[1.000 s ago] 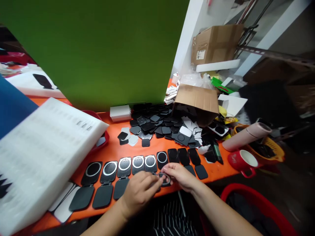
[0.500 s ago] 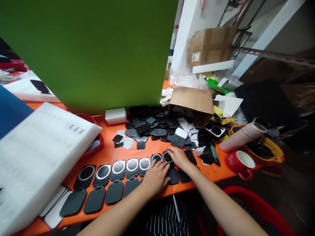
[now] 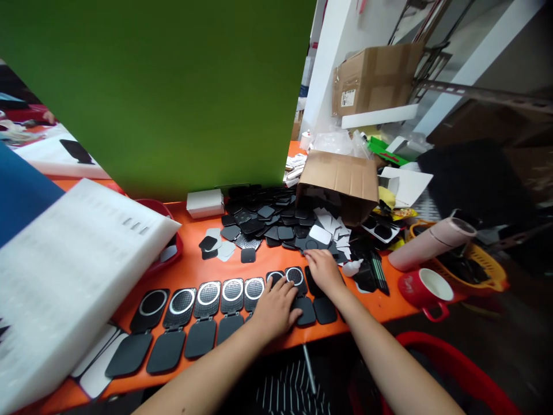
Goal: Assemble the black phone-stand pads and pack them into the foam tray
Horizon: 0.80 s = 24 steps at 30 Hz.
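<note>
On the orange table (image 3: 192, 262), near its front edge, a ringed hinged plate (image 3: 273, 274) is half-covered by the spread left hand (image 3: 276, 308), the gap to the black-pad heap (image 3: 268, 222) being bridged by the right hand (image 3: 324, 271), grip indiscernible.

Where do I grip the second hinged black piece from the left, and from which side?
Probably the plain lower panel, pinched by its left and right edges, from above and the near side. The hinged piece lies open and flat, with that panel nearest the camera; the silver ring sits on the upper panel, away from this grip.
</note>
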Motion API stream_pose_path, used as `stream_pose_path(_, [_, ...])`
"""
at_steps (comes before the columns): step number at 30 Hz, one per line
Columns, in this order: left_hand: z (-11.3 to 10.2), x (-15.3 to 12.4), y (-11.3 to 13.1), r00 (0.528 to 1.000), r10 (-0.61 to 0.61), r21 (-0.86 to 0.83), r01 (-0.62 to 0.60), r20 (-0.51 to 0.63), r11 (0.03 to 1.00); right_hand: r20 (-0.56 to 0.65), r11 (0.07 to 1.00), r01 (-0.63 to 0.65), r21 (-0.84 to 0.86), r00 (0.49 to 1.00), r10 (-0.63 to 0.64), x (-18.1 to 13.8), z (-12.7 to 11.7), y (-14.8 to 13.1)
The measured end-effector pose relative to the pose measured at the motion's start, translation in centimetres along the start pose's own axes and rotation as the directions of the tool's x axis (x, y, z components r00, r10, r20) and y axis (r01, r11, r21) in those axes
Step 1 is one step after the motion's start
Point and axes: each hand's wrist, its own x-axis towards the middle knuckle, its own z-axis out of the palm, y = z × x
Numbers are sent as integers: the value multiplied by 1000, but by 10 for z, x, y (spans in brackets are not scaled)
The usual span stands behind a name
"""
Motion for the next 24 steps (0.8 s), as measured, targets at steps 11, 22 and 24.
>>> stream_pose_path(11, [-149, -100, -122, 732, -337, 64, 460, -592, 885, -94, 910, -284, 303, 941, 325, -23, -22, 7])
stream_pose_path(22, [-234, -108, -219, 668, -646, 99, 719, -369, 688, -13, 956, -71, 284, 997, 77, -15, -2, -70])
stream_pose_path(24, [-240, -101, -224, 690, -638, 117, 705, -342, 699, -9, 960, -57, 274, 998, 62, -17, 0, -73])
